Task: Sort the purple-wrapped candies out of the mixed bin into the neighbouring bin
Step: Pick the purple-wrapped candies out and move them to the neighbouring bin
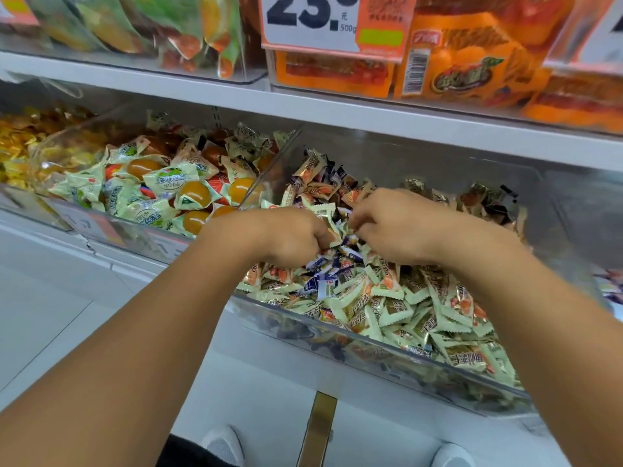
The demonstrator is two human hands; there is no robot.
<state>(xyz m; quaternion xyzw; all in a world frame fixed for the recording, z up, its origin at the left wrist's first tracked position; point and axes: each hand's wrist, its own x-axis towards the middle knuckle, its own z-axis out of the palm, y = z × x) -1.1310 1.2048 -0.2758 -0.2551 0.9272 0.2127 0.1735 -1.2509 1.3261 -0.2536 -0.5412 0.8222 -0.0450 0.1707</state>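
Observation:
A clear plastic mixed bin (371, 342) holds a heap of pale green wrapped candies (421, 308) with purple-wrapped candies (323, 281) scattered among them. My left hand (286, 234) is curled down in the heap and grips a few wrapped candies; which colour is hidden under the fingers. Close beside it, my right hand (397, 224) has its fingers curled into the pile, pinching at wrappers near the purple ones. At the far right edge, a neighbouring bin (612, 288) shows a few purple wrappers.
To the left stands another clear bin (108, 227) with green packets holding orange sweets. A white shelf (303, 102) above carries orange boxes and a price sign. Below is a white floor with a gold strip (318, 429) and my white shoes.

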